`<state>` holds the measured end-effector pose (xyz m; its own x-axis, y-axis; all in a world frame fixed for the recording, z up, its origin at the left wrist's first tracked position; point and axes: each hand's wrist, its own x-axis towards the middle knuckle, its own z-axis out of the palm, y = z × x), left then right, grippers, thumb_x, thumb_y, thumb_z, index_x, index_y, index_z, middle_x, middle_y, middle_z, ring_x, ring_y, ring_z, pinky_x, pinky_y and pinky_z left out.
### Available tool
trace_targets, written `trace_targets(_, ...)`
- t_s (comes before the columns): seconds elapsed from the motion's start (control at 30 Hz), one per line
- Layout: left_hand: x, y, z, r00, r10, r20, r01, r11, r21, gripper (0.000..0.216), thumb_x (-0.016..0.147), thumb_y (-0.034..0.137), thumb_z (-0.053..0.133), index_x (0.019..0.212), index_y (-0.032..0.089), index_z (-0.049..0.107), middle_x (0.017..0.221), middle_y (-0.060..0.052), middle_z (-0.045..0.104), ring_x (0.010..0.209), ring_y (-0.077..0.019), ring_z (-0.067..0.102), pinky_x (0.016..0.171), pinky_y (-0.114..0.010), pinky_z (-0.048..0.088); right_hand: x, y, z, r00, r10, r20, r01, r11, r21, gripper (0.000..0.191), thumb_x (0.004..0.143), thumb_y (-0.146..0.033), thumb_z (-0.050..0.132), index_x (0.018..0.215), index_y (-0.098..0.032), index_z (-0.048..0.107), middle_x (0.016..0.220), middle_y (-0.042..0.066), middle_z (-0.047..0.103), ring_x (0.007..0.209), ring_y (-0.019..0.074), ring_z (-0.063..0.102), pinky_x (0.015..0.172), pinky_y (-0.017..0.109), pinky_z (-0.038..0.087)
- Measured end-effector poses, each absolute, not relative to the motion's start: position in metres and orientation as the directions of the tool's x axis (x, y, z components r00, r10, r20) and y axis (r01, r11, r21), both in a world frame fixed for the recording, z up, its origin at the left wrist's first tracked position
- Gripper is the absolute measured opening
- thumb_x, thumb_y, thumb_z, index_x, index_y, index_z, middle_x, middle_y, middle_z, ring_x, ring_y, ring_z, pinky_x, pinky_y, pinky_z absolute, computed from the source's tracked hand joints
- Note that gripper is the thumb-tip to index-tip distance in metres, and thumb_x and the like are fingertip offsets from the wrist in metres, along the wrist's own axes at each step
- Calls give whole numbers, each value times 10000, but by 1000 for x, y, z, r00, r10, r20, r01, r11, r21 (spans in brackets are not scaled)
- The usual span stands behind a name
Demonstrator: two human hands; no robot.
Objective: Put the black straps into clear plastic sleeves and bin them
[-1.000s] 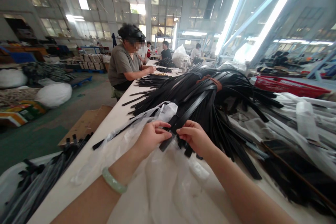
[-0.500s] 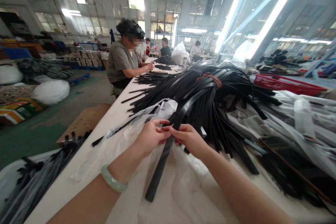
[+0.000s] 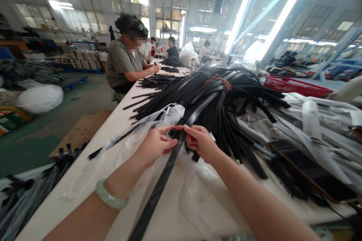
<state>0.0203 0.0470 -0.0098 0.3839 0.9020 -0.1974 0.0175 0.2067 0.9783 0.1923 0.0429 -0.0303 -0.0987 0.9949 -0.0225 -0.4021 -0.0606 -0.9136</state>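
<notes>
My left hand [image 3: 155, 144] and my right hand [image 3: 199, 141] pinch one long black strap [image 3: 158, 188] between them, fingers closed, at the near edge of a big heap of black straps [image 3: 215, 94]. The strap runs from the heap through my fingers and slants down toward me across the white table [image 3: 62, 203]. Clear plastic bags [image 3: 195, 196] lie under my hands. A pale green bangle [image 3: 109, 197] sits on my left wrist.
A person in a grey shirt [image 3: 121, 64] works further along the same table, with more people behind. A red crate [image 3: 294, 86] and bagged straps [image 3: 319, 120] lie right. A bin of dark straps [image 3: 25, 196] and a cardboard box [image 3: 79, 133] are left.
The black strap has been drawn out of the heap through my fingers, so more of it now trails toward me. The view has shifted slightly right and down.
</notes>
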Motion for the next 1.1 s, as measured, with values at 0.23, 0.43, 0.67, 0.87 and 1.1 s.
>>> trace_targets(0.23, 24, 40, -6, 459, 860, -225, 81, 211, 974, 787, 628, 218, 797, 1341, 71, 499, 577, 30, 637, 490, -83, 521, 530, -211, 420, 215, 56, -21, 243, 967, 75, -415, 173, -893, 299, 635, -394, 819, 718, -131, 706, 433, -84, 368, 374, 27, 258, 316, 155, 163)
trace_targets(0.43, 23, 44, -8, 397, 896, -197, -24, 225, 974, 783, 618, 236, 818, 1327, 89, 519, 606, 24, 648, 536, -95, 559, 594, -234, 468, 194, 38, -29, -214, 968, 128, -123, 103, -987, 333, 719, -423, 757, 830, -110, 744, 464, -41, 484, 374, 47, 369, 344, 175, 252)
trace_targets(0.67, 25, 42, -13, 425, 885, -189, 48, 186, 981, 784, 638, 228, 805, 1342, 62, 502, 590, 3, 663, 490, -95, 535, 541, -228, 448, 214, 52, -22, 201, 973, 111, -469, 195, -861, 278, 725, -394, 747, 700, -132, 658, 429, -107, 270, 369, 30, 173, 315, 165, 132)
trace_targets(0.87, 21, 47, -12, 351, 930, -112, -43, 136, 990, 747, 634, 221, 802, 1311, 59, 532, 524, 40, 615, 475, -83, 513, 522, -204, 421, 192, 40, -29, -250, 968, 27, -287, -48, -957, 320, 688, -386, 779, 610, -158, 569, 420, -89, 356, 369, 40, 228, 342, 183, 133)
trace_targets(1.1, 23, 45, -11, 348, 931, -111, 108, 78, 991, 726, 666, 206, 757, 1333, 55, 514, 588, -4, 673, 466, -93, 509, 495, -209, 398, 208, 51, -23, 127, 982, 141, -405, 182, -896, 228, 701, -309, 720, 592, -157, 588, 435, -88, 331, 386, 43, 196, 345, 190, 115)
